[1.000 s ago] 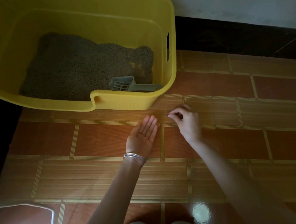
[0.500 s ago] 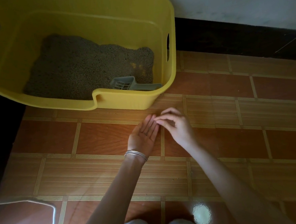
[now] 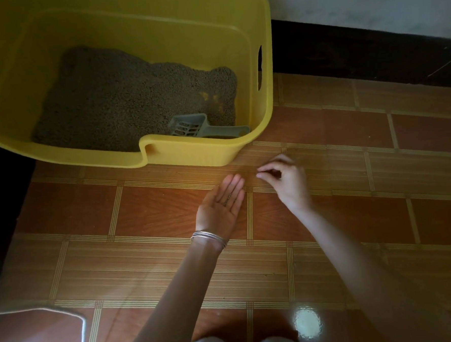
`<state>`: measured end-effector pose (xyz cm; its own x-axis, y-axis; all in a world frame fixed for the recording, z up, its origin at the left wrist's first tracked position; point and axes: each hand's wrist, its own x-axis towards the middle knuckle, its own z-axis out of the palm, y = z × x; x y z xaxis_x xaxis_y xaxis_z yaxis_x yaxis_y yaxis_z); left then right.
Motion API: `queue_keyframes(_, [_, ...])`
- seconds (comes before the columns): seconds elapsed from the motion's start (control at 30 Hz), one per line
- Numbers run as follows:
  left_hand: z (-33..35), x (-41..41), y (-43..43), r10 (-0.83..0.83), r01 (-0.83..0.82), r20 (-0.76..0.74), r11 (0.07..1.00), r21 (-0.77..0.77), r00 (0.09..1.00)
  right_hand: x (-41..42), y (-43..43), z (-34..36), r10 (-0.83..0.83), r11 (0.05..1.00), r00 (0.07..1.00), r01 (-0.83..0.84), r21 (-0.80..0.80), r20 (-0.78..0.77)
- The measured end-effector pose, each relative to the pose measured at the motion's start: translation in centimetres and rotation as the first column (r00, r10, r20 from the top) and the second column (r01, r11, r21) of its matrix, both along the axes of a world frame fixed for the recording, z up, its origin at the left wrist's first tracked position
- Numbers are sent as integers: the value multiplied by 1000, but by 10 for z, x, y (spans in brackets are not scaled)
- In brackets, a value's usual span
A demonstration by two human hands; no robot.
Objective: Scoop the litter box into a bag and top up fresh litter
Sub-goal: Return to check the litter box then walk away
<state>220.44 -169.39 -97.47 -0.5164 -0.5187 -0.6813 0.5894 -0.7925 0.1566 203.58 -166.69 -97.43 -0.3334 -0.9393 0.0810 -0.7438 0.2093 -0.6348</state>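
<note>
Beside the litter box (image 3: 192,159), our right hand (image 3: 286,183) pinches fingertips (image 3: 260,174) together at the floor (image 3: 168,208); we keep the flat left hand (image 3: 219,211) level, cradling gathered grains (image 3: 227,198).

The litter box (image 3: 192,157) is smooth yellow plastic with a soft, low sheen; its front wall carries fine vertical ribbing. Inside it, the litter (image 3: 125,97) is a matt, rough bed of grey-brown granules, and the scoop (image 3: 190,126) lying at its front right is dull grey plastic. In front of the box the floor (image 3: 168,208) is glossy, with a printed wood-grain look and a bright glare spot. Thin bangles (image 3: 208,238) of shiny metal ring the wrist of the left hand (image 3: 221,208). Behind the box, the wall (image 3: 367,1) looks matt and slightly rough.
</note>
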Motion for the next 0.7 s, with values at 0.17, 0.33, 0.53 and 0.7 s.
queue_keyframes(0.17, [0,0,0,-5,5,3,1000,-12,1000,4,0,-6,-21,1000,999,20,-20,-48])
queue_keyframes(0.33, [1,-1,0,-27,28,13,999,-20,1000,7,2,-5,32,999,978,-34,-7,-205])
queue_keyframes(0.53, [7,-1,-2,-35,34,61,999,16,998,21,4,9,26,998,994,-31,-46,-105])
queue_keyframes(0.7, [16,-5,-8,-25,13,118,995,100,993,50,10,34,89,990,994,-80,-120,70])
